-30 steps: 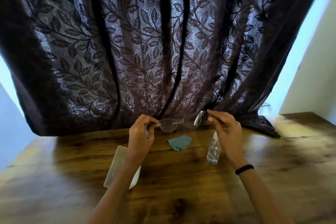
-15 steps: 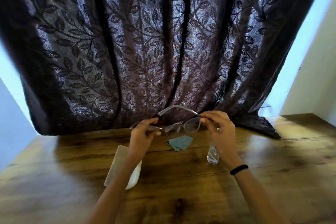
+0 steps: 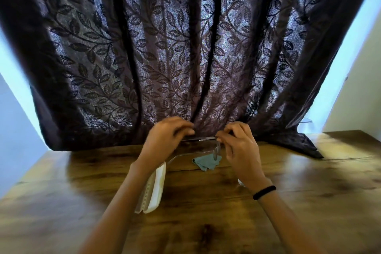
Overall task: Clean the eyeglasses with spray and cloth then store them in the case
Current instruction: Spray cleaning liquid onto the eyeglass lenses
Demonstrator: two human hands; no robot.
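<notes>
- Both hands hold the eyeglasses (image 3: 198, 140) in the air above the far middle of the desk (image 3: 206, 202), in front of a dark leaf-patterned curtain (image 3: 185, 47)
- Left hand (image 3: 165, 140): fingers closed on the frame's left end
- Right hand (image 3: 241, 150): fingers pinched on the frame's right end; a black band (image 3: 264, 192) circles that wrist
- One temple arm sweeps down toward 7 o'clock
- The blue-green cloth (image 3: 206, 164) lies on the desk just below the glasses
- The white case (image 3: 153, 194) lies at 7 o'clock of the cloth, partly under the left forearm
- A clear spray bottle (image 3: 241, 182) is mostly hidden behind the right wrist
</notes>
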